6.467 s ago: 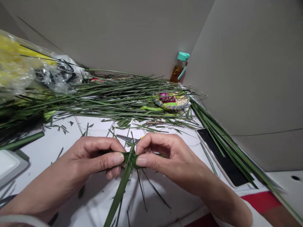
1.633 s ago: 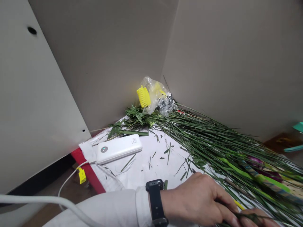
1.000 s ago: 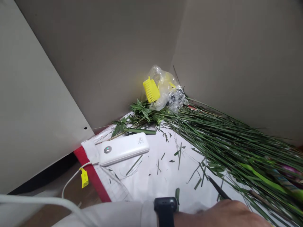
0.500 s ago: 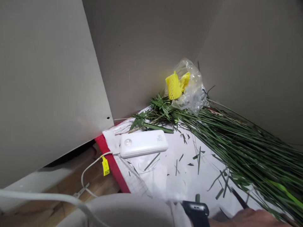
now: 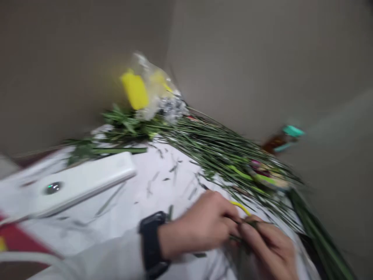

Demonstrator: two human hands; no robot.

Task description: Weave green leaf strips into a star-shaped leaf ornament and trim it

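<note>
My left hand [image 5: 202, 221], with a dark watch [image 5: 154, 245] on the wrist, is closed, its fingertips pinched together. Facing it, my right hand [image 5: 272, 247] is closed too, and the fingertips of both almost meet. Between them runs a thin dark green stem [image 5: 255, 223], gripped by both hands; the blur hides its exact shape. A curved yellow strip [image 5: 240, 207] shows just behind the fingers. Beyond the hands lies a long bundle of green grass-like stems [image 5: 210, 140].
A white power bank [image 5: 90, 181] with a cable lies left on the white sheet [image 5: 151, 202], among cut green scraps. At the back sit a clear plastic bag [image 5: 148, 101] and yellow foam netting [image 5: 135, 91]. A brown bottle with a turquoise top [image 5: 293, 131] stands against the right wall.
The view has swung right, so the power bank and bag appear further left. Both hands now show, holding the green stem; before, only the watch wrist and part of a hand showed at the bottom.
</note>
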